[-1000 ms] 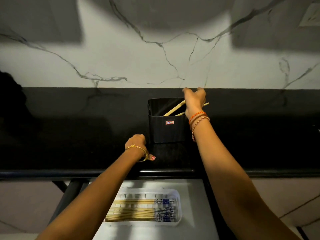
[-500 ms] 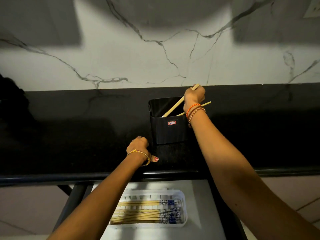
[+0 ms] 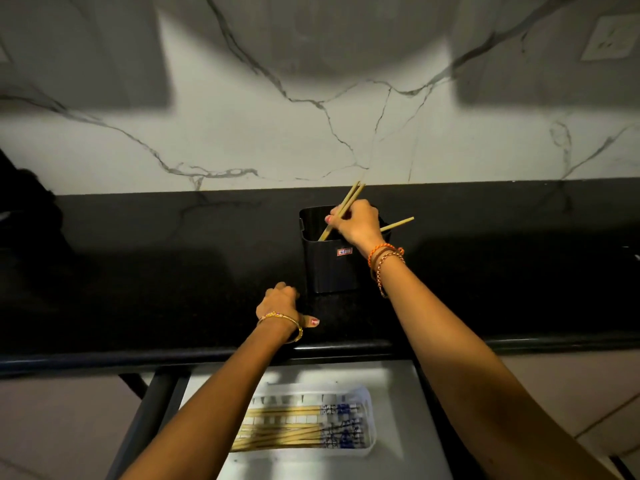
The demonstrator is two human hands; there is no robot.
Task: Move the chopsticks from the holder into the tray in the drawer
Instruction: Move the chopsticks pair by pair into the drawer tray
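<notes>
R hand [image 3: 356, 221] grips slim wooden chopsticks [image 3: 347, 202] – boxy blk holder [image 3: 330, 268].

It looked like a home kitchen: a black stone counter [image 3: 138, 271] ran beneath a white marble-veined backsplash [image 3: 277, 140], with an open drawer [image 3: 398, 410] under its front edge.

There was little to read from where I stood. The black holder [image 3: 332, 268] on the counter carried one small label [image 3: 344, 251] near the top of its front face, a red-and-blue rectangle with pale marks inside, but its lettering was too small and blurred to make out. The blue-and-white patterned ends of the chopsticks [image 3: 341, 426] in the tray looked decorative, not written. Nothing else bore words or numbers.
</notes>
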